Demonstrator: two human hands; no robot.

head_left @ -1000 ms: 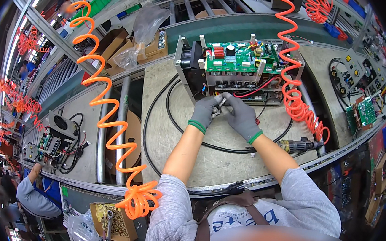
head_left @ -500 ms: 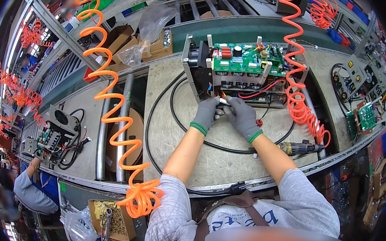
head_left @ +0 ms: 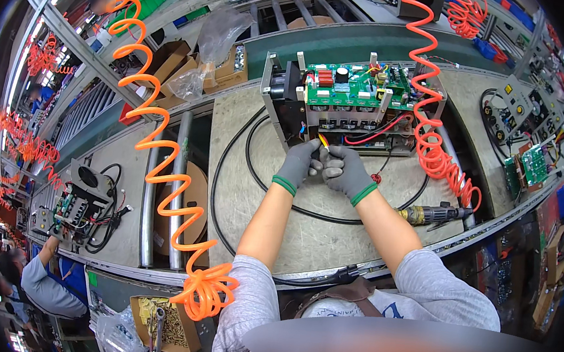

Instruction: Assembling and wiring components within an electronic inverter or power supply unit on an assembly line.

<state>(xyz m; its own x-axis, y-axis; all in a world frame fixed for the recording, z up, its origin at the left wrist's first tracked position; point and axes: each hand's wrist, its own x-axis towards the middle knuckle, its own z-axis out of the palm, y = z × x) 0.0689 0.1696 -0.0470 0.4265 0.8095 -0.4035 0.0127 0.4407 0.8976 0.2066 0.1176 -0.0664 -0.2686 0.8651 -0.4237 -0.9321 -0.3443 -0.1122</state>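
Note:
My left hand (head_left: 298,165) and my right hand (head_left: 348,172), both in grey gloves with green cuffs, meet just in front of an open electronic unit (head_left: 341,117). The unit carries a green circuit board (head_left: 363,88) on top, with a dark panel at its left end. Yellow and orange wires (head_left: 323,140) run from its lower front into the pinched fingers of my right hand. The left fingers are closed beside them; what they grip is hidden. A black cable (head_left: 216,184) loops on the work board (head_left: 277,236) around my hands.
A power screwdriver (head_left: 434,215) lies right of my right arm, beneath a coiled orange air hose (head_left: 435,149). Another coiled hose (head_left: 171,196) hangs at the left. Similar units stand left (head_left: 76,208) and right (head_left: 531,124). A co-worker's arm (head_left: 47,249) reaches in at far left.
A white piece seen between my fingertips is now out of sight, and the yellow and orange wires show more clearly. My hands remain close together; the whole view has shifted slightly.

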